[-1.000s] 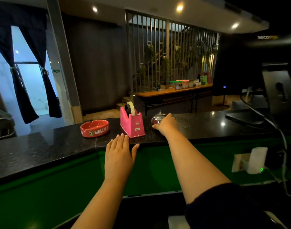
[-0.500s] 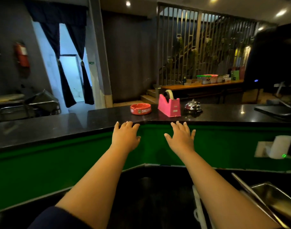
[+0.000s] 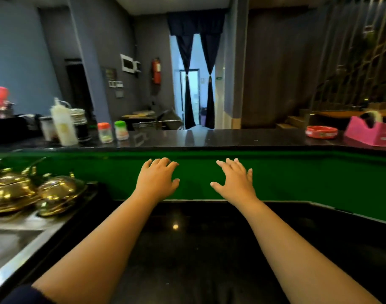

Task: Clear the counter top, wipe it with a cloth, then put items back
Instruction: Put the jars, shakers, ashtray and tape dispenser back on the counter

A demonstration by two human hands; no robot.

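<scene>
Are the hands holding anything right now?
No. The left hand and the right hand are both empty, fingers spread, in front of the green counter front.

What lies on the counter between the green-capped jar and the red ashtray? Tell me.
Nothing: in the head view, the counter between the green-capped jar and the red ashtray is bare.

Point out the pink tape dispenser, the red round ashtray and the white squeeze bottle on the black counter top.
pink tape dispenser (image 3: 369, 133): head view, on its pink side wall.
red round ashtray (image 3: 321, 131): head view, on its outer rim.
white squeeze bottle (image 3: 63, 126): head view, on the middle of its body.
</scene>
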